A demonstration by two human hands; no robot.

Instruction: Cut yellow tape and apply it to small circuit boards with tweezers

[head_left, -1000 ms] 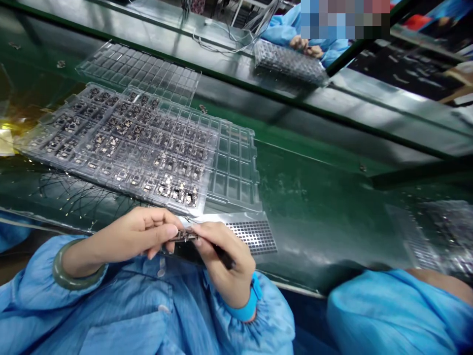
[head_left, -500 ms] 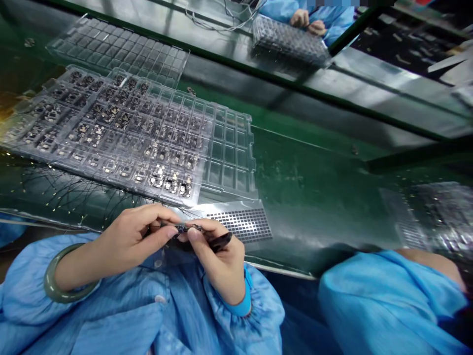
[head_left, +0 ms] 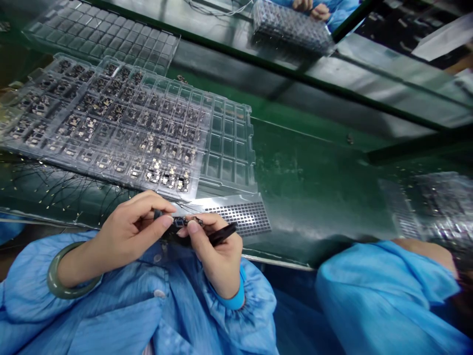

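In front of my body, a small dark circuit board (head_left: 180, 223) is held between the fingertips of both hands. My left hand (head_left: 136, 231) is closed in a pinch at the board's left end. My right hand (head_left: 216, 249) pinches its right end, thumb in front. A black slender tool (head_left: 224, 233) lies across the right palm, pointing right; its kind is not clear. Just behind the right hand, a sheet of small black rectangular stickers (head_left: 247, 217) lies on the bench. Thin black wires (head_left: 84, 199) spread out left of my hands.
Clear plastic trays (head_left: 121, 125) filled with small circuit boards overlap on the green bench (head_left: 299, 182). Another compartment tray (head_left: 103, 34) lies behind them. A co-worker's blue sleeve (head_left: 377, 291) is at right. Across the rail (head_left: 281, 69), another person's hands (head_left: 312, 7) are near stacked trays (head_left: 291, 29).
The view has shifted slightly, so the trays sit higher in the picture. Between my fingers the circuit board has tilted, showing more of its face. Both hands keep their grip.
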